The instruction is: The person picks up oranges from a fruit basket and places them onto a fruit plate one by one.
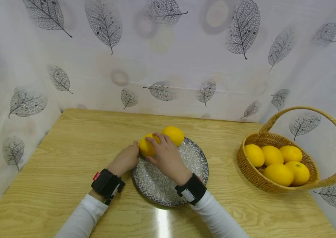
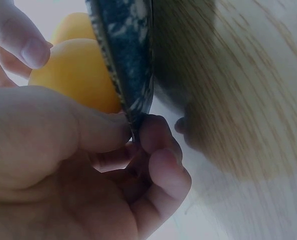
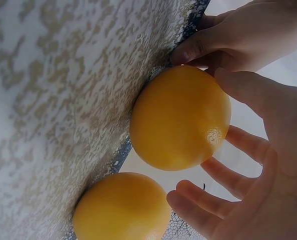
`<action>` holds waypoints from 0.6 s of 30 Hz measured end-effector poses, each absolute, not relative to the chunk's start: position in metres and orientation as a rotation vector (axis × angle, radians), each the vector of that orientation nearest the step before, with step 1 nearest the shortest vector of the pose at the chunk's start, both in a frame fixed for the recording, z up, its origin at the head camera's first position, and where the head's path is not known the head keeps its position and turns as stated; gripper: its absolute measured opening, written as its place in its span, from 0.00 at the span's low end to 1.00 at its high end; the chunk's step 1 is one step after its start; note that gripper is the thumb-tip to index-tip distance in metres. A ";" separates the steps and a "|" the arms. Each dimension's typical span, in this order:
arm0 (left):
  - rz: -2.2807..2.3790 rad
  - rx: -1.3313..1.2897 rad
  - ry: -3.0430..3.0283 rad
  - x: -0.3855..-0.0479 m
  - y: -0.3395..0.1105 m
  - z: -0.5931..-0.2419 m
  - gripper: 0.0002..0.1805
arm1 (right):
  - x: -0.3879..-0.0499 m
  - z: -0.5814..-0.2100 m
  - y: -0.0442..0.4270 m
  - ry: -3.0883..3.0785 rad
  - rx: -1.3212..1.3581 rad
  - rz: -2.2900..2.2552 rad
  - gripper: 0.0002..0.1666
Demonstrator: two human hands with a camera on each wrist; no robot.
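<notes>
A round speckled grey plate [image 1: 168, 185] with a dark rim lies on the table. My left hand [image 1: 126, 159] pinches the plate's left edge, thumb above and curled fingers below, clearest in the left wrist view. On the plate's back left part sits a yellow-orange fruit [image 3: 181, 120], smooth and oval. My right hand [image 1: 169, 158] holds this fruit loosely from above, thumb and front fingers around it; the ring and little fingers stand apart from it in the right wrist view. Beside it, a second yellow-orange fruit [image 1: 173, 135] rests at the back rim.
To the right stands a wicker basket [image 1: 252, 177] with a tall arched handle, holding several similar fruits [image 1: 278, 174]. The wooden table [image 1: 75, 142] backs onto a white curtain [image 1: 96, 82] with leaf prints, which also hangs along both sides.
</notes>
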State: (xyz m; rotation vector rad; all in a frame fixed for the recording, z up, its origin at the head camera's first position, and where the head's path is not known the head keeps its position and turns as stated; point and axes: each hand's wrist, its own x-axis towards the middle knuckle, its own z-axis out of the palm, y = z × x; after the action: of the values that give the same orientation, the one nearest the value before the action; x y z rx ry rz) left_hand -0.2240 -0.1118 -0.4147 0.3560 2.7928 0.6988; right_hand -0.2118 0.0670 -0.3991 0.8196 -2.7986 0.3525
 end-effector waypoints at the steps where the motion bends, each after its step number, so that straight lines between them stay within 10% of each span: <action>1: 0.698 0.359 2.793 -0.224 -0.112 -0.415 0.33 | -0.212 -0.399 0.067 -2.802 0.817 0.355 0.39; 18: 0.709 0.378 2.792 -0.223 -0.112 -0.415 0.34 | -0.211 -0.398 0.067 -2.807 0.810 0.367 0.39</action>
State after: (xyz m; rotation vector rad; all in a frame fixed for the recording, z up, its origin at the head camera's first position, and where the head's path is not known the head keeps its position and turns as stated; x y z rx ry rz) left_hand -0.2226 -0.1124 -0.4149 0.3783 2.7918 0.7087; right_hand -0.2108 0.0668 -0.3981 0.8101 -2.8071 0.3673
